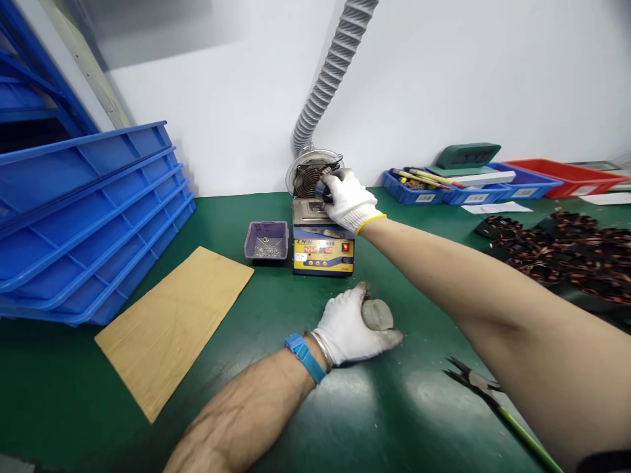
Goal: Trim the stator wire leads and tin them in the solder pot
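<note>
My right hand [348,197], in a white glove, is closed on a small dark part, perhaps a coil [323,192], largely hidden by the fingers. It holds the part over the metal top of a solder pot [323,256], which has a yellow front panel with a lit red display. Nearer to me, my left hand [350,325], also gloved, curls its thumb and fingers around a small round greyish jar [377,315] on the green table. Left of the pot stands a purple tray [267,242] with small metallic bits inside.
Several black coils with copper wire [586,256] lie at right. Cutting pliers [478,381] lie below my right forearm. Cardboard [177,322] and stacked blue crates [93,223] occupy the left. A fan [309,180] and duct [335,72] stand behind the pot; blue bins [424,196] are at back right.
</note>
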Demonstrator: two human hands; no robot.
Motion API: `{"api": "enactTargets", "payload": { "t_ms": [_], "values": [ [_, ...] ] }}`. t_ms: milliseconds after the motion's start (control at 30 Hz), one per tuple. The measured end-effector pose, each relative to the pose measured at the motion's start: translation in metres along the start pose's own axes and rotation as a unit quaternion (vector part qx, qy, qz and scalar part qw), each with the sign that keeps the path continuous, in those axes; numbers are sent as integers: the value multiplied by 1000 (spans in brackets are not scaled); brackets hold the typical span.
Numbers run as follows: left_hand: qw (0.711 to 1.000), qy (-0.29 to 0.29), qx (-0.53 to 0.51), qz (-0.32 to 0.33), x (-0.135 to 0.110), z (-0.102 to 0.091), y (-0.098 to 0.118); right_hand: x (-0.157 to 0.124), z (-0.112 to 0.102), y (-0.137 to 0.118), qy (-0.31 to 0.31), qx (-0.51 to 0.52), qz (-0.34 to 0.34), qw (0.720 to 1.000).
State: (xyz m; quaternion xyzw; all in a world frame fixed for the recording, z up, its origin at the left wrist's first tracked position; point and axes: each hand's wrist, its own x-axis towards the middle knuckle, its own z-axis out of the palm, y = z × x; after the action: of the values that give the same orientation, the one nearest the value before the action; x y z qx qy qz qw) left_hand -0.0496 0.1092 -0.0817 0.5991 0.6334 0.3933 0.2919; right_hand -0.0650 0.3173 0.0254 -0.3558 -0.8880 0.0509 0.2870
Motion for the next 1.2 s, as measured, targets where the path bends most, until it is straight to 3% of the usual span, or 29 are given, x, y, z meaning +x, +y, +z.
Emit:
{"api": "enactTargets", "payload": {
  "t_ms": [267, 467, 667, 833, 933, 1033, 1200],
  "values": [
    [1000, -7, 15, -4, 0, -3, 3, 7, -9, -3, 38, -129, -77, 988],
    [1000, -2, 9, -1, 0, 0, 1, 2, -3, -8, 32, -196, -116, 973],
    [1000, 2, 3, -5, 1, 1, -1, 0, 3, -7, 20, -205, -141, 968],
    [1000, 9, -19, 4, 1, 2, -2, 7, -13, -11, 62, -182, -129, 973],
    [995, 55, -82, 0, 0, 6, -2, 6, -29, -14, 107, -140, -130, 976],
    [977, 147, -152, 13, -3, 9, -4, -10, -41, -14, 163, -61, -156, 972],
    [948, 248, -161, 119, -12, 2, -7, -88, -61, -5, 281, 58, -160, 944]
  ]
}}
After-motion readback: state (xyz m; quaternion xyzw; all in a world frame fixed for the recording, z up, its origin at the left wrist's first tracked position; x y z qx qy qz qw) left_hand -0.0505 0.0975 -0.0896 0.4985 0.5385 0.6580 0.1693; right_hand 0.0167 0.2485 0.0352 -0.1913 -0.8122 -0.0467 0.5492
